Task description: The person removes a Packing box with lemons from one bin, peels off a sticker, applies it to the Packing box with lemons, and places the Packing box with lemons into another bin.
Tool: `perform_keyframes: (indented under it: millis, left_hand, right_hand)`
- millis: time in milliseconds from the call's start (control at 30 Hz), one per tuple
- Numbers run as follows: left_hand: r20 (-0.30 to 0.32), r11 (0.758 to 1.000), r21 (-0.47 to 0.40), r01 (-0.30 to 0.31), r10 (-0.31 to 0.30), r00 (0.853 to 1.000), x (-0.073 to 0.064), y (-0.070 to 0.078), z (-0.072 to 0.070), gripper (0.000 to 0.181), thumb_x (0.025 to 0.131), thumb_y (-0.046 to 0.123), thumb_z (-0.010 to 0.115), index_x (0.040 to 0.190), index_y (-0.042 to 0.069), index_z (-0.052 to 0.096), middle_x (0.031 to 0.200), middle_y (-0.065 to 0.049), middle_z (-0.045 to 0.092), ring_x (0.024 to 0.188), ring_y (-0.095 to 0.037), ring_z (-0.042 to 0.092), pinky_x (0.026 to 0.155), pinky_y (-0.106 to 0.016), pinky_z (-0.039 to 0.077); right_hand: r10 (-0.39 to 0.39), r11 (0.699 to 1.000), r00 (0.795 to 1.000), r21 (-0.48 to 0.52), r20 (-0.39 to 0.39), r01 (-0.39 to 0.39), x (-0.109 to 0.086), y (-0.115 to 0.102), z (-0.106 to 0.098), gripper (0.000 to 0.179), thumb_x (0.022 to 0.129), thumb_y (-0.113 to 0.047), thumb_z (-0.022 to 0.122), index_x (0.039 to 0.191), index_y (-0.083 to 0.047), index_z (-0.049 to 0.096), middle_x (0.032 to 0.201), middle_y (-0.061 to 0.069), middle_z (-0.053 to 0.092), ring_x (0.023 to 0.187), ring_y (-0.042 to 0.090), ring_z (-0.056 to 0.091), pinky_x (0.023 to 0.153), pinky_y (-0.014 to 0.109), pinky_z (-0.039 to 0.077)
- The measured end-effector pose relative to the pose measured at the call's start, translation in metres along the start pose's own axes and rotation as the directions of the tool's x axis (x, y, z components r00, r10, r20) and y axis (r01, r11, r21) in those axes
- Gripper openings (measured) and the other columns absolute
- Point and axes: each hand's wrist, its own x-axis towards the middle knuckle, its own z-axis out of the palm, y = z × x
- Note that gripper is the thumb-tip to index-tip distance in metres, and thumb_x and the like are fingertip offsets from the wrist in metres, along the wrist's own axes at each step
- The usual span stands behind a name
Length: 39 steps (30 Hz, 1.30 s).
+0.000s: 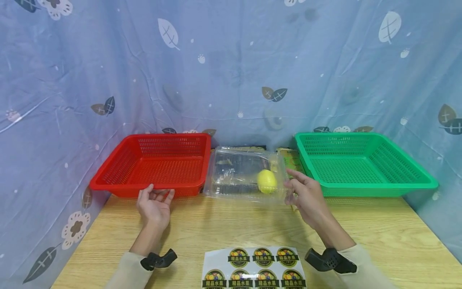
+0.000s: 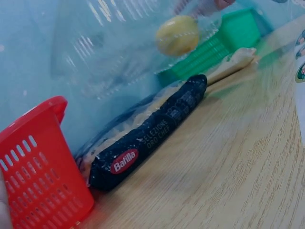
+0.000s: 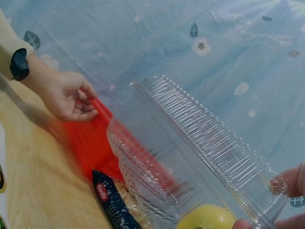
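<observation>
A clear plastic clamshell box [image 1: 236,172] is up off the table between two baskets, and my right hand [image 1: 304,196] pinches its right edge. Inside it a lemon [image 1: 267,181] lies towards the right end; the right wrist view shows the box tilted, with thumb and fingertip [image 3: 278,185] at its corner. My left hand [image 1: 154,206], palm up, is at the front rim of the red basket [image 1: 122,187]. In the right wrist view that hand's fingers [image 3: 86,115] curl at the rim.
On the right stands a green basket [image 1: 379,192]. A dark Barilla pasta bag [image 2: 147,138] lies behind and below the box, beside the red basket. A sheet of round fruit stickers [image 1: 252,273] lies at the table's front edge. A patterned curtain [image 1: 231,72] hangs behind.
</observation>
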Motion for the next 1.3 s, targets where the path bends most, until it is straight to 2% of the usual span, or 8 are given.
perform_keyframes:
  millis: [167, 400, 633, 833, 1000, 1100, 1233, 1300]
  left_hand:
    - [0.010, 1.000, -0.007, 0.006, -0.005, 1.000, 0.000, -0.001, 0.000, 0.014, 0.104, 0.014, 0.049, 0.091, 0.009, 0.052, 0.073, -0.007, 0.057, 0.064, -0.024, 0.062, 0.068, -0.039, 0.060]
    - [0.028, 1.000, -0.007, 0.005, -0.005, 1.000, 0.001, -0.002, 0.001, 0.014, 0.104, 0.013, 0.049, 0.090, 0.008, 0.051, 0.074, -0.007, 0.056, 0.065, -0.025, 0.061, 0.069, -0.039, 0.059]
    - [0.026, 1.000, -0.002, -0.007, 0.007, 1.000, -0.002, 0.001, -0.001, 0.016, 0.104, 0.013, 0.049, 0.088, 0.009, 0.050, 0.073, -0.008, 0.056, 0.066, -0.026, 0.061, 0.070, -0.040, 0.059]
    - [0.018, 1.000, -0.017, -0.002, 0.002, 1.000, -0.004, 0.004, -0.004, 0.018, 0.103, 0.012, 0.051, 0.085, 0.009, 0.051, 0.073, -0.009, 0.057, 0.066, -0.026, 0.062, 0.072, -0.040, 0.059]
    - [0.030, 1.000, -0.010, -0.008, 0.008, 0.999, -0.003, 0.003, -0.004, 0.018, 0.103, 0.012, 0.051, 0.086, 0.008, 0.051, 0.073, -0.009, 0.058, 0.067, -0.026, 0.062, 0.071, -0.040, 0.060]
    - [0.044, 1.000, 0.003, -0.014, 0.014, 0.999, -0.002, 0.001, -0.003, 0.017, 0.104, 0.012, 0.050, 0.087, 0.007, 0.052, 0.074, -0.009, 0.058, 0.067, -0.026, 0.062, 0.071, -0.039, 0.060]
    - [0.049, 1.000, 0.004, -0.010, 0.010, 0.999, -0.001, 0.000, -0.004, 0.015, 0.104, 0.013, 0.050, 0.090, 0.007, 0.052, 0.075, -0.009, 0.057, 0.067, -0.025, 0.061, 0.071, -0.039, 0.060]
    - [0.047, 1.000, 0.007, -0.006, 0.005, 0.999, -0.001, 0.000, -0.005, 0.013, 0.104, 0.013, 0.050, 0.092, 0.007, 0.052, 0.075, -0.009, 0.057, 0.067, -0.025, 0.061, 0.071, -0.038, 0.060]
  right_hand:
    - [0.018, 1.000, 1.000, -0.004, -0.018, -0.018, -0.004, 0.010, -0.002, 0.055, 0.101, -0.008, 0.050, 0.155, -0.005, 0.037, 0.119, 0.013, 0.048, 0.064, 0.009, 0.047, 0.062, 0.028, 0.052]
    - [0.035, 0.999, 0.999, -0.040, -0.036, -0.036, -0.013, 0.021, -0.004, 0.053, 0.098, -0.005, 0.049, 0.150, -0.003, 0.040, 0.110, 0.008, 0.050, 0.091, 0.016, 0.049, 0.063, 0.028, 0.051]
    - [0.046, 0.998, 0.998, -0.050, -0.049, -0.048, -0.023, 0.029, 0.001, 0.054, 0.096, -0.003, 0.050, 0.149, -0.002, 0.040, 0.118, 0.011, 0.051, 0.095, 0.016, 0.051, 0.064, 0.029, 0.052]
    - [0.025, 0.996, 0.999, -0.086, -0.031, -0.028, -0.024, 0.035, 0.004, 0.053, 0.095, -0.002, 0.051, 0.147, -0.001, 0.041, 0.116, 0.014, 0.049, 0.088, 0.019, 0.052, 0.063, 0.032, 0.055]
    - [0.021, 0.991, 0.999, -0.130, -0.032, -0.025, -0.025, 0.039, 0.003, 0.054, 0.096, -0.003, 0.052, 0.148, -0.001, 0.041, 0.117, 0.015, 0.049, 0.103, 0.021, 0.052, 0.067, 0.031, 0.055]
    - [0.037, 0.989, 0.999, -0.143, -0.029, -0.041, -0.025, 0.043, 0.003, 0.055, 0.096, -0.003, 0.052, 0.149, -0.001, 0.040, 0.119, 0.016, 0.048, 0.100, 0.020, 0.053, 0.067, 0.031, 0.056]
    - [0.046, 0.989, 0.999, -0.141, -0.014, -0.048, -0.023, 0.049, 0.001, 0.055, 0.096, -0.004, 0.052, 0.149, -0.001, 0.039, 0.122, 0.019, 0.048, 0.078, 0.017, 0.055, 0.059, 0.030, 0.055]
    - [0.043, 0.988, 0.999, -0.147, -0.008, -0.044, -0.021, 0.052, 0.001, 0.054, 0.096, -0.004, 0.052, 0.149, 0.000, 0.039, 0.122, 0.020, 0.048, 0.075, 0.016, 0.055, 0.058, 0.029, 0.053]
